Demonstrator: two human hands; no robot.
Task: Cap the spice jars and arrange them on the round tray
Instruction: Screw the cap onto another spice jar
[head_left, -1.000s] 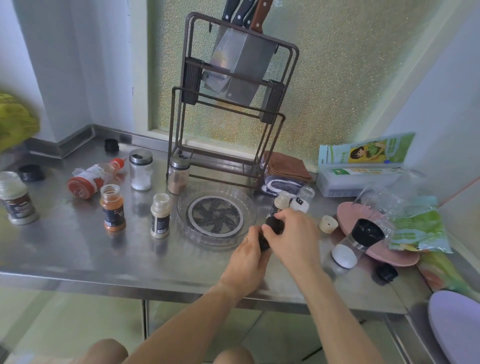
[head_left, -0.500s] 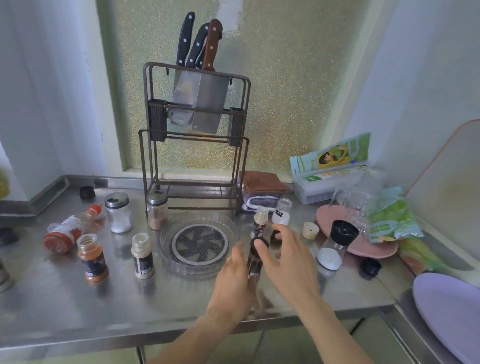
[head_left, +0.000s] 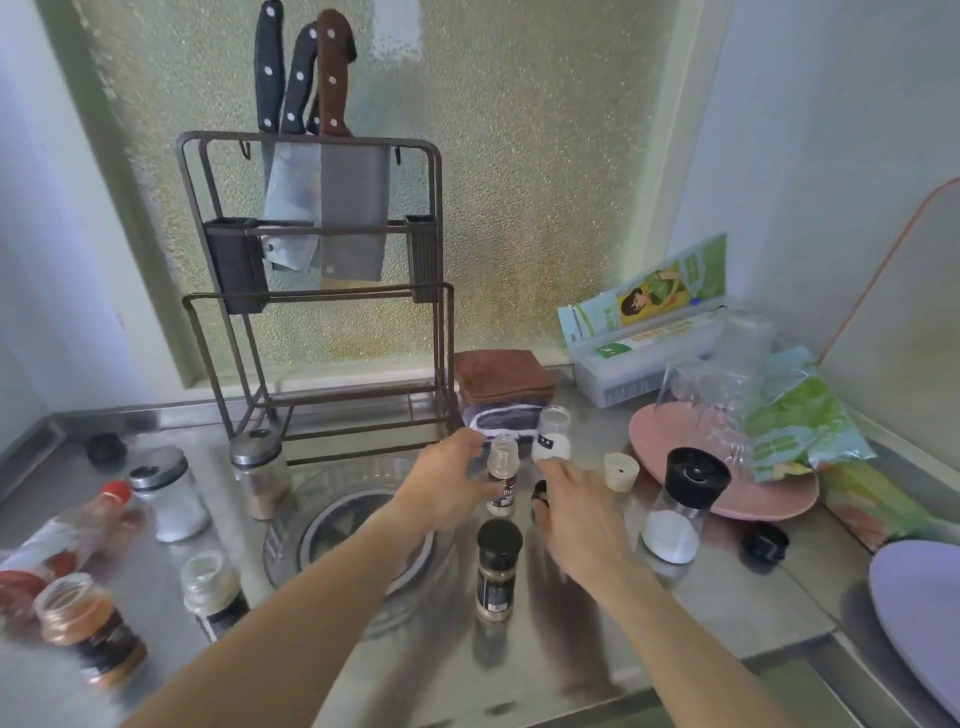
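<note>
Head view of a steel worktop (head_left: 597, 639) with spice jars standing around a clear round tray (head_left: 291, 535), which carries no jar yet. A dark-capped jar (head_left: 497, 569) is seen upright just right of the tray, free of both hands. The left hand (head_left: 447, 486) is reached across the tray to an uncapped small jar (head_left: 503, 475); its fingers are placed against the jar's side, but whether they are curled round it cannot be told. The right hand (head_left: 576, 512) is lowered over a black cap (head_left: 540, 496) lying just right of that jar, with fingers partly curled; a completed grip is not shown.

Risks, as judged: the uncapped jar is narrow and open-topped, so a sideways push from either hand could tip it and spill its contents. A white-filled open jar (head_left: 551, 441) stands close behind and could be knocked by the left knuckles. The black-topped grinder (head_left: 680, 504) stands near the right wrist and could be struck on withdrawal.

Free room is left in front of the capped jar toward the worktop's near edge; the knife rack (head_left: 317, 312) closes off the back, and a pink plate (head_left: 727, 467) bounds the right.
</note>
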